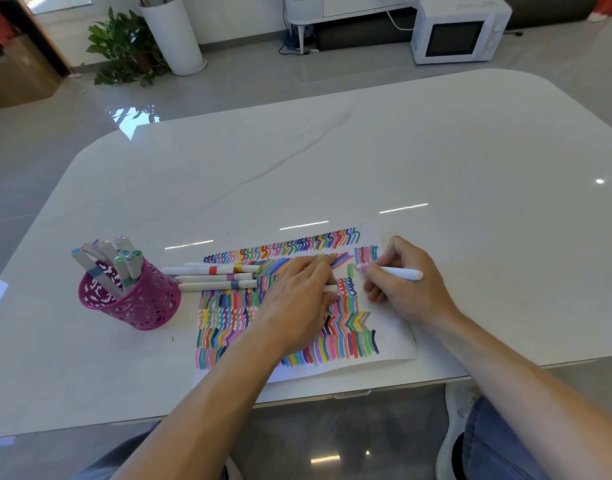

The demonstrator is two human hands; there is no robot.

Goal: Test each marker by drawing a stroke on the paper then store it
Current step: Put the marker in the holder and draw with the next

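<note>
Marker [398,273] with white barrel and pink tip, pinched in right grip [403,289], tip against paper [394,341] just beside a short green stroke. Left grip [297,306] flat on the coloured strokes, fingers extended, white stub [331,289] at the thumb; pinched or merely covered, cannot tell. Paper flat on counter [436,161], loose markers [214,277] at its left edge, pink holder [131,306] of capped markers beyond those.

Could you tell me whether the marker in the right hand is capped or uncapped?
Uncapped: the marker in the right hand shows its bare pink tip.
</note>
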